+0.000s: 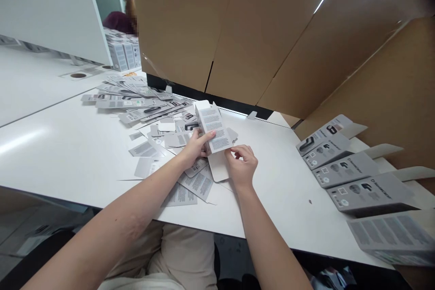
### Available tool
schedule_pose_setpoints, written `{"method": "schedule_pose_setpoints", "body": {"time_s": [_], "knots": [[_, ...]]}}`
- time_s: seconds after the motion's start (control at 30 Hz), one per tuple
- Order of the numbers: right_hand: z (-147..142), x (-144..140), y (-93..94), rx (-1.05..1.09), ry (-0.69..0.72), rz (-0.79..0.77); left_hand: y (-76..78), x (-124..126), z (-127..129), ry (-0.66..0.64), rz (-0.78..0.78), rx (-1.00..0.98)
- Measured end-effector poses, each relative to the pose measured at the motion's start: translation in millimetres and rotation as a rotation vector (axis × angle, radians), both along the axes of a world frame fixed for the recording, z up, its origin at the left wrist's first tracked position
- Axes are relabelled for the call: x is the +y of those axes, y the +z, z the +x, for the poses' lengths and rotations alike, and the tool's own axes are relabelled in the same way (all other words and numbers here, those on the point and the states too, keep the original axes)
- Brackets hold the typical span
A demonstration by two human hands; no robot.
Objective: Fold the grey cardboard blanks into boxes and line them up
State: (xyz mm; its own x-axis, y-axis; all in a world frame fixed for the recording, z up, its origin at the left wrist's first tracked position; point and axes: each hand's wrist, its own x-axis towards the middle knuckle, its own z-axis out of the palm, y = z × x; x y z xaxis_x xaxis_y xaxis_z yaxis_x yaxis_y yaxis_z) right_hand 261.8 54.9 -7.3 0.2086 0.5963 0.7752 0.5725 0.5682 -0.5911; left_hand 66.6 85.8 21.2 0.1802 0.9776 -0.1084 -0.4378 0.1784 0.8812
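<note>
A small grey printed carton is held up over the table, its end flaps standing out and a long white flap hanging at the near end. My left hand grips the carton from the left, thumb flat on the printed text panel. At the near right corner my right hand is closed, with thumb and fingertips on the edge of the flap. Under and beside the carton lie loose flattened cartons, overlapping one another. The carton's underside and some left fingers are hidden.
More flat cartons are heaped at the back left of the white table. Several folded cartons with raised flaps line the right side. Brown cardboard panels rise behind. A person is at the far left.
</note>
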Motion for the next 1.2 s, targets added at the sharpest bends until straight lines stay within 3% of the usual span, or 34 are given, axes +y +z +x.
{"method": "schedule_pose_setpoints", "body": {"time_s": [0.47, 0.77, 0.93, 1.2], "knots": [[-1.5, -3.1, 1.8, -0.001, -0.01, -0.042, 1.9, -3.0, -0.7, -0.011, 0.035, -0.008], [-6.9, -6.7, 6.3, -0.011, -0.007, -0.095, 0.5, 5.0, -2.5, 0.11, 0.059, -0.028], [-7.3, -6.8, 7.9, 0.044, -0.025, -0.152, 1.2, 2.5, -2.0, 0.059, 0.067, -0.014], [-4.0, -5.9, 7.7, 0.016, -0.032, -0.12, 2.7, -6.0, 1.3, -0.039, 0.083, 0.029]]}}
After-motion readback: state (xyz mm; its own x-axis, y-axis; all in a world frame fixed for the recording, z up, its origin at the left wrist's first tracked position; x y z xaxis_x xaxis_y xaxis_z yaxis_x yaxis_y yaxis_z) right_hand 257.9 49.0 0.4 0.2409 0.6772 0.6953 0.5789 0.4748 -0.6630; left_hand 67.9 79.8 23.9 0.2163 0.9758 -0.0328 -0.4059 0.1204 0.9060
